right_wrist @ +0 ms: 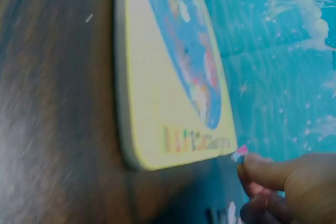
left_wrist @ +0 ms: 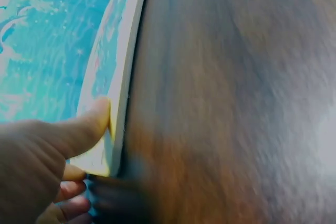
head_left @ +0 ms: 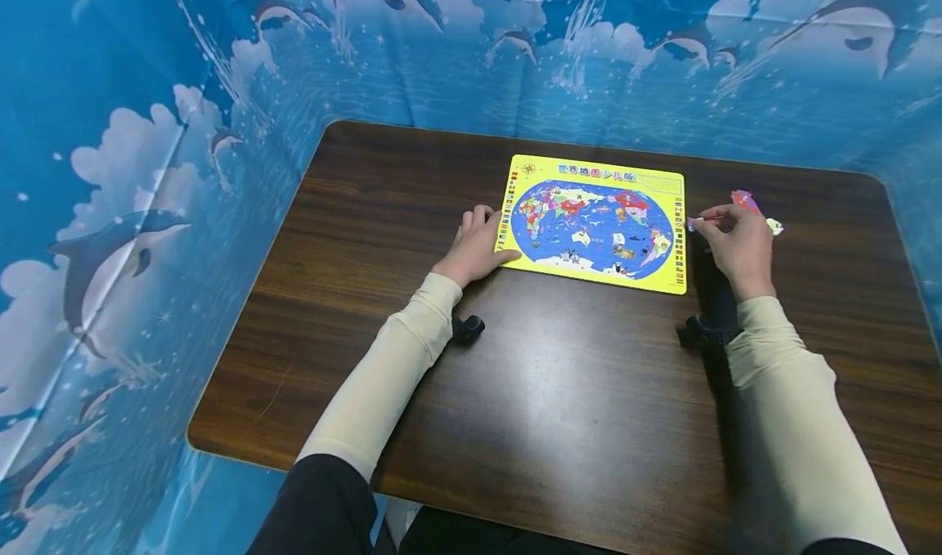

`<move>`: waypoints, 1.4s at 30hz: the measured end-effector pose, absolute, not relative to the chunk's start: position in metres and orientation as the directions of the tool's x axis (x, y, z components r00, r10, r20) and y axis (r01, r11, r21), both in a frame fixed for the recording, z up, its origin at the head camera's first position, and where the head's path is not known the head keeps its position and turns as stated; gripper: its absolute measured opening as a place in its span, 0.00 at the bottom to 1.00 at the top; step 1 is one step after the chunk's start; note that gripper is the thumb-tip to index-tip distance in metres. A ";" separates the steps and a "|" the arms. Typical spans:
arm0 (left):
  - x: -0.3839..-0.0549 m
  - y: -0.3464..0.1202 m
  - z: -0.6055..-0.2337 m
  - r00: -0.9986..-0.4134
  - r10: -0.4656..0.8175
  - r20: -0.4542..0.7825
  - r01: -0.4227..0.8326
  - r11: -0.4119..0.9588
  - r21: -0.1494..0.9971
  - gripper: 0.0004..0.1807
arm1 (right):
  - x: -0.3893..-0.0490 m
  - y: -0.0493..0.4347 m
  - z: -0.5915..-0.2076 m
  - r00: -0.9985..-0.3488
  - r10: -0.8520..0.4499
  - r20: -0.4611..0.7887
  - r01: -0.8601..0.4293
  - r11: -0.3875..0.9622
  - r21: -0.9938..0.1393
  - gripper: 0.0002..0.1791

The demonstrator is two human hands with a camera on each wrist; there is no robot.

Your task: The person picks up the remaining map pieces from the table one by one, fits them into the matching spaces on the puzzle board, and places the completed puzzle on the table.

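Note:
A yellow-bordered world map puzzle board point(head_left: 580, 275) lies flat on the table, its blue oval map filled with coloured land shapes. My left hand point(head_left: 476, 244) grips its near left corner, thumb over the border and the other fingers along the side edge. In the left wrist view the thumb point(left_wrist: 92, 127) presses on the board's corner. My right hand point(head_left: 742, 248), just off the board's right edge, pinches a small pink and white puzzle piece point(right_wrist: 240, 153) between thumb and fingertip. More coloured puzzle pieces point(head_left: 746, 202) lie behind the right hand, partly hidden by it.
The dark wooden table point(head_left: 545, 424) has rounded corners and a bright reflection in front of the board. A blue dolphin-print cloth point(head_left: 456, 73) hangs behind and to the left. Black wrist cameras point(head_left: 468, 329) sit on the inner side of both wrists.

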State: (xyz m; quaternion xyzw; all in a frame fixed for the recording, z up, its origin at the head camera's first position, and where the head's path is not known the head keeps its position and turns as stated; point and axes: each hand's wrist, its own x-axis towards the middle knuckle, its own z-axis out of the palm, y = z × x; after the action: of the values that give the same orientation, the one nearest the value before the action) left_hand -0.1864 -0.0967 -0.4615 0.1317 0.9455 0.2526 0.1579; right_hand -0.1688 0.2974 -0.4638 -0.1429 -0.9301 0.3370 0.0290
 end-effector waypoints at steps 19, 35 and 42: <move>-0.183 -0.070 -0.446 -0.934 0.167 -0.317 -0.020 0.859 0.512 0.36 | -0.187 0.263 -0.465 -0.995 0.101 -0.027 0.094 0.753 -0.652 0.19; -0.182 -0.071 -0.451 -0.928 0.170 -0.332 -0.051 0.823 0.565 0.35 | -0.216 0.234 -0.455 -0.988 0.073 -0.136 0.144 0.743 -0.654 0.22; -0.184 -0.070 -0.448 -0.928 0.164 -0.335 -0.045 0.843 0.536 0.36 | -0.213 0.220 -0.456 -0.987 0.059 -0.153 0.148 0.717 -0.681 0.22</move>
State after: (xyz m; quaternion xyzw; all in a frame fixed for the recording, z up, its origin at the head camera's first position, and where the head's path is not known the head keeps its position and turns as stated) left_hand -0.1839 -0.0698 -0.4475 0.0318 0.9415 0.2783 0.1876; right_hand -0.2133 0.2197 -0.4562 -0.0559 -0.9247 0.3718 -0.0601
